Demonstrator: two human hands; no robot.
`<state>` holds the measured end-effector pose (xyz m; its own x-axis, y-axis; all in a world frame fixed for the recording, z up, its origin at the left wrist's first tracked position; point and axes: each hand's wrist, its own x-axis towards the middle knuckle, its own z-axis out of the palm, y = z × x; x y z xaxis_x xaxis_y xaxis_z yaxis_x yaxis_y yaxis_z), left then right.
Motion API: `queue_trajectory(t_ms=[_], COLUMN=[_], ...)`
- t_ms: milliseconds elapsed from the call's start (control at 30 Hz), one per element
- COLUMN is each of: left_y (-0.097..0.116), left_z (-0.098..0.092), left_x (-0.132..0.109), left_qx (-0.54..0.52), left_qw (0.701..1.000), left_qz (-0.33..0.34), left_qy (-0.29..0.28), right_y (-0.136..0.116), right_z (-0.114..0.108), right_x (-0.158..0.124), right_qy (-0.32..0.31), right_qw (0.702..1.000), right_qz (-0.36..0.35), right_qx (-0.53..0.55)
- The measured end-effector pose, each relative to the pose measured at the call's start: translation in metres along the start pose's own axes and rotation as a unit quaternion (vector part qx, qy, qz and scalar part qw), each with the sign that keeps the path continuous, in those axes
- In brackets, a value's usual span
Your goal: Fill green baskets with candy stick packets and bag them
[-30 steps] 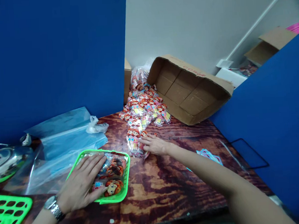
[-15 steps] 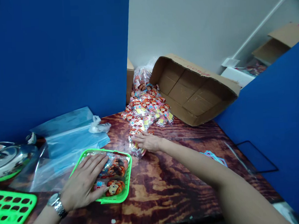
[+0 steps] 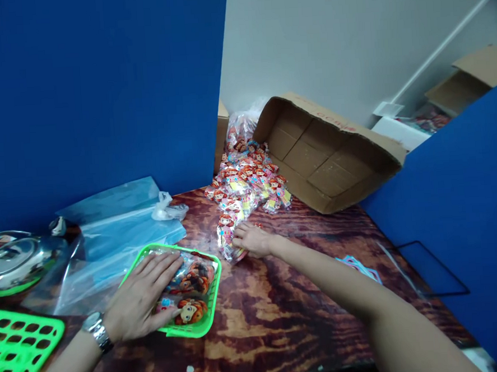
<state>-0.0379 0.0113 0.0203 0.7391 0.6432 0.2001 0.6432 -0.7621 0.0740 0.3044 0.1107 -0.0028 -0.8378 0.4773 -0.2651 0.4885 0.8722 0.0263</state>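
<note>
Left hand (image 3: 140, 298): lying flat, fingers spread apart, pressing on toy packets (image 3: 192, 310) inside green tray (image 3: 212, 300) on table (image 3: 277, 313). Right hand (image 3: 255, 240): fingers curling together, gripping single packet (image 3: 225, 237) at near end of packet pile (image 3: 246, 178), beside cardboard box (image 3: 326, 159).

Lime-green slotted tray (image 3: 215, 292); red-haired cartoon packets (image 3: 248, 177), yellow accents; dark brown swirling wood-grain table (image 3: 282, 318); royal-blue partition (image 3: 99, 88); tan cardboard box (image 3: 330, 153); silver wristwatch (image 3: 96, 331).
</note>
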Motion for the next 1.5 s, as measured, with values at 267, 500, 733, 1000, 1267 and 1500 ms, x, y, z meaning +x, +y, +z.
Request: queue_trajectory(t_ms=[267, 500, 733, 1000, 1267, 1500], left_y=[-0.001, -0.002, -0.009, -0.004, -0.006, 0.069], left_z=[-0.001, -0.002, -0.001, -0.008, -0.011, -0.051], left_x=[0.000, 0.000, 0.000, -0.001, 0.002, 0.006], left_qx=[-0.010, -0.015, -0.013, 0.014, 0.041, 0.006], left_qw=[1.000, 1.000, 1.000, 0.999, 0.998, 0.996], left_qz=[-0.008, 0.001, 0.007, 0.002, -0.014, -0.011], left_qy=[0.003, 0.006, -0.011, -0.034, -0.049, 0.086], right_y=[-0.002, -0.030, -0.023, -0.036, -0.069, -0.108], right_z=[0.003, 0.003, 0.005, 0.000, -0.006, 0.010], right_x=[-0.002, -0.021, -0.035, -0.031, -0.066, -0.029], right_qy=[0.001, 0.006, -0.040, -0.092, -0.069, -0.012], right_qw=[0.999, 0.999, 0.993, 0.991, 0.955, 0.895], right_qz=[0.046, 0.040, 0.093, 0.085, 0.197, 0.391], right_qx=[0.023, -0.002, 0.066, 0.047, 0.209, 0.216])
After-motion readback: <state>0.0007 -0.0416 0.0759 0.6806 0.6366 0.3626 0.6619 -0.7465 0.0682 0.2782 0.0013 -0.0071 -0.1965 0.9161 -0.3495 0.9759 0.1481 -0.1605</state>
